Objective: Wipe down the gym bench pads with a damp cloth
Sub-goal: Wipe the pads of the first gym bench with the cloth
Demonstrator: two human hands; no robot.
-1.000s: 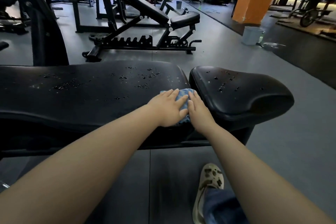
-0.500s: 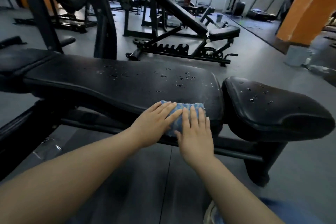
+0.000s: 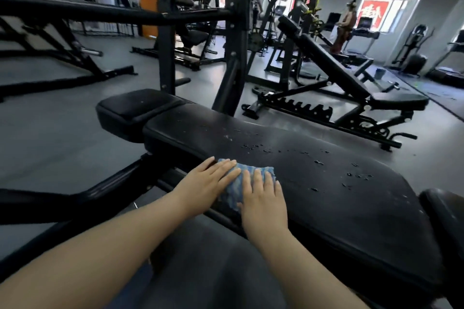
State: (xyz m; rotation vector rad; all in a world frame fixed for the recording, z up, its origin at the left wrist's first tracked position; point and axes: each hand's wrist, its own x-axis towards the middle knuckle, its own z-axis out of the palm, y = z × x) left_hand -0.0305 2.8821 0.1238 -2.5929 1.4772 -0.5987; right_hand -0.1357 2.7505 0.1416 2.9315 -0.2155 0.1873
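Your left hand (image 3: 209,184) and right hand (image 3: 263,198): fingers straight, flat on cloth | cloth (image 3: 234,190): blue, nubby, bunched | bench pad (image 3: 326,183): black, smooth vinyl, water-beaded

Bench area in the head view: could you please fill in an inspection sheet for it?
Surface: long bench pad, black, scattered water droplets.
Job's things: blue cloth on the pad's near edge; small head pad at its far end.
Clutter: nothing seen.
Grippers: left hand and right hand flat, pressing the cloth.
Cables: nothing seen.
Surroundings: rack upright behind; incline bench; distant person; grey floor.
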